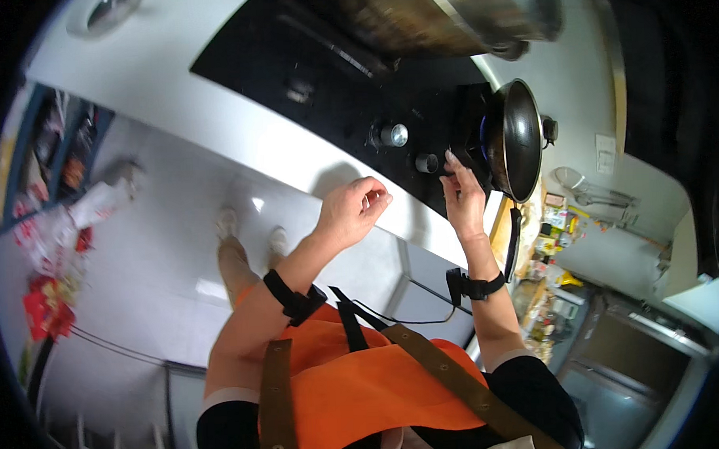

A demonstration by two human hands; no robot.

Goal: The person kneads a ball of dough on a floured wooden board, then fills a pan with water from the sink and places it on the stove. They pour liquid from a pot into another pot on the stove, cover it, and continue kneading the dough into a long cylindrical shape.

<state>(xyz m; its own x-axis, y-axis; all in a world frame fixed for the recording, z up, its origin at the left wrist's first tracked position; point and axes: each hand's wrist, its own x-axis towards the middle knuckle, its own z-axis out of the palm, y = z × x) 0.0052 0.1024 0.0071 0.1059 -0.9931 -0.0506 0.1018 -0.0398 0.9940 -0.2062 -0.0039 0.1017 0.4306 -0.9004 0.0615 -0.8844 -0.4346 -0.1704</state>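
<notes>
My left hand (354,211) hovers over the white counter's front edge, fingers curled toward the thumb. I see no object in it, though the inside of the curl is partly hidden. My right hand (465,203) is beside the front of the black glass cooktop (338,115), its fingers apart and nothing held. Close to its fingertips is a round control knob (427,163); a second, shinier knob (395,135) sits farther left. A dark wok (521,138) rests on the right burner, with a blue flame (483,128) showing at its side. Its black handle (513,243) points toward me.
A large metal pot (400,15) stands at the back of the cooktop. Packets and bottles (555,229) crowd the right counter. Utensils (596,192) hang on the wall. Plastic bags (51,235) and a blue rack (54,158) are at the left.
</notes>
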